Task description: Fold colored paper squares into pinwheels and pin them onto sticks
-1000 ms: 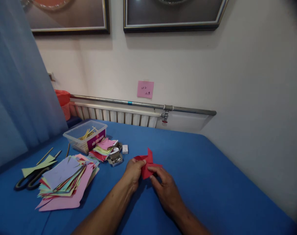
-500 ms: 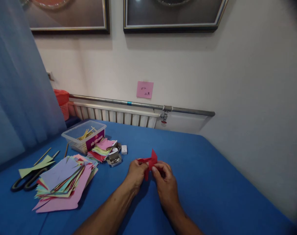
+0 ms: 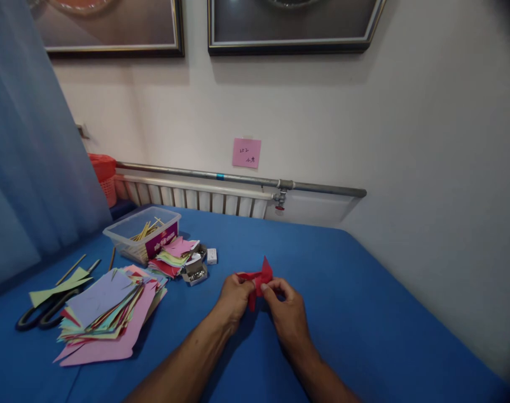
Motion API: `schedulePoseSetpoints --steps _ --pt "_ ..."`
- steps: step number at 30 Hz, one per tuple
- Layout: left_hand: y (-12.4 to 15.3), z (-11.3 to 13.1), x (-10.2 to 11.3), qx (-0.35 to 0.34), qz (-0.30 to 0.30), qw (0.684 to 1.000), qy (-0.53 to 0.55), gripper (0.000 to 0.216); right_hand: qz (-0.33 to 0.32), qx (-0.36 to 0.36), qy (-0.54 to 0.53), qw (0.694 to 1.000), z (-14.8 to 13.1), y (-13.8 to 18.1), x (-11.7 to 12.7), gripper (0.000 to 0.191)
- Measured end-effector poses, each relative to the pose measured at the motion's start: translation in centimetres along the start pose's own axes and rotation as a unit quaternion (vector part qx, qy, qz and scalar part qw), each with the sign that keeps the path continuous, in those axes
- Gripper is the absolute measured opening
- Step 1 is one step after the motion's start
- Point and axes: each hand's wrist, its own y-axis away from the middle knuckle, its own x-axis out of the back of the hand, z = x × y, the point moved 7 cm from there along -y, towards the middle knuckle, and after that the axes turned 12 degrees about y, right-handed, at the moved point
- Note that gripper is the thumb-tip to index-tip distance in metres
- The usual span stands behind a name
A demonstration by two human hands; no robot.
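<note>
A folded red paper piece (image 3: 260,277) is held just above the blue table (image 3: 364,313), with one pointed flap standing up. My left hand (image 3: 233,296) pinches its left side with thumb and fingers. My right hand (image 3: 286,313) pinches its right side, fingertips pressed together at the middle of the paper. Both hands are closed on it, close together.
Left of my hands lie a loose stack of coloured paper sheets (image 3: 107,308), black scissors (image 3: 38,313), a clear plastic box of wooden sticks (image 3: 142,232), a small pile of paper squares (image 3: 174,254) and a small box of metal pins (image 3: 196,271). A radiator (image 3: 196,196) runs along the wall.
My right hand has moved up onto the red paper and folded a flap inward; the paper is now bunched more tightly between both hands.
</note>
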Motion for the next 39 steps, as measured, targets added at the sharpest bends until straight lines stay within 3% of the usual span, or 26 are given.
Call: schedulePoseSetpoints --steps 9,20,27,34,39 --pt "0.6 0.2 -0.6 0.015 -0.005 1.0 0.018 0.021 0.015 -0.022 -0.005 1.0 0.4 -0.2 0.0 0.016" --pt "0.3 -0.5 0.0 0.026 0.01 0.999 0.029 0.024 0.046 -0.045 -0.012 0.998 1.3 -0.5 0.1 0.021" --pt "0.1 -0.7 0.0 0.026 0.008 0.999 0.027 0.022 -0.003 -0.082 -0.1 0.992 1.9 -0.4 -1.0 0.043" --pt "0.1 -0.6 -0.1 0.024 0.003 0.999 0.029 0.021 -0.049 -0.061 -0.131 0.988 1.7 -0.8 -1.3 0.031" --pt "0.0 -0.9 -0.1 0.031 0.0 0.999 0.025 0.023 -0.049 -0.062 -0.146 0.986 1.7 -1.0 -1.3 0.036"
